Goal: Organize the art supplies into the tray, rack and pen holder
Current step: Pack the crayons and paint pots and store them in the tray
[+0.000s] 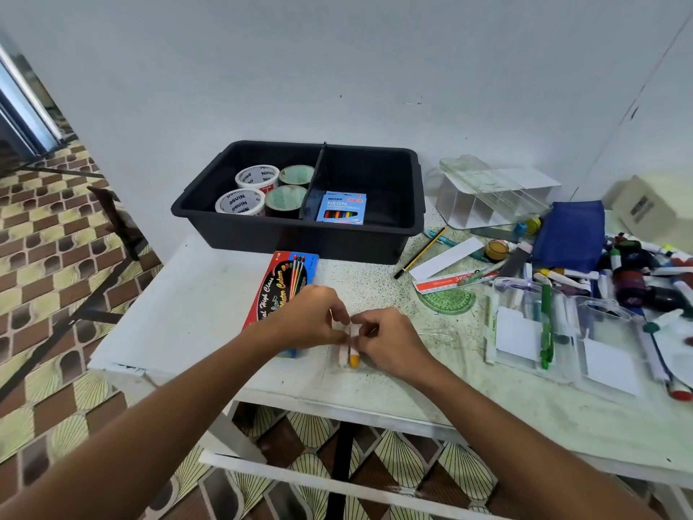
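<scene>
On the bench I see the black tray with four tape rolls left of its divider and a neon pencil box right. Nearer, my left hand and right hand pinch a small white-and-yellow tube beside the watercolour box. Markers lie heaped far right.

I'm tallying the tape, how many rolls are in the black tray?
4, all in the black tray's left compartment: two white rolls and two greenish rolls. None looks hidden.
</scene>
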A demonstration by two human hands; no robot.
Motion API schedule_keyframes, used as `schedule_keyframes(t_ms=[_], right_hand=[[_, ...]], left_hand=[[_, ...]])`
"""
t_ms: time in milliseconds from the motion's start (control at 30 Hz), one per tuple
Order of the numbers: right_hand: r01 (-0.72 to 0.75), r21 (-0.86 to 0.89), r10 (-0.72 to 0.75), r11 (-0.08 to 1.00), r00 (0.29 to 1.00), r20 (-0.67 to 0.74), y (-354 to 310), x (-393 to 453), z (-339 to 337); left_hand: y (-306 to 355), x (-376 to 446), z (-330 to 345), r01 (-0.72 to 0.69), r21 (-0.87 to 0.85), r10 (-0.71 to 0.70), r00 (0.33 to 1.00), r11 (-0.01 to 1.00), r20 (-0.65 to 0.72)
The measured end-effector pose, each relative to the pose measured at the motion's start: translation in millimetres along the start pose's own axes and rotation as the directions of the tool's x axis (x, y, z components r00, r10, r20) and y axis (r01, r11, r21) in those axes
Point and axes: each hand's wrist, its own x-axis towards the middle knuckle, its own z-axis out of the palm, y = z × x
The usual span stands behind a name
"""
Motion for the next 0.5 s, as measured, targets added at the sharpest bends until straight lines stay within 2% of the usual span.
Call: schedule_keyframes(t_ms=[200, 400, 500], right_hand=[[-0.012, -0.029, 0.012, 1.000, 1.000, 0.011, -1.7, -0.7, -2.3], [-0.026, 0.008, 0.026, 1.000, 1.000, 0.016, -1.1, -2.3, -4.7], [0.007, -0.034, -0.007, 0.999, 1.000, 0.016, -2.3, -2.5, -5.3]], left_hand=[[-8.5, -8.8, 1.1, -0.064, -0.021, 0.064, 0.998, 0.998, -0.021], [-8.8, -10.1, 2.5, -0.065, -0.008, 0.065, 0.998, 0.998, -0.015], [-9.4, -10.2, 3.0, -0.061, 0.004, 0.061, 0.998, 0.998, 0.001]])
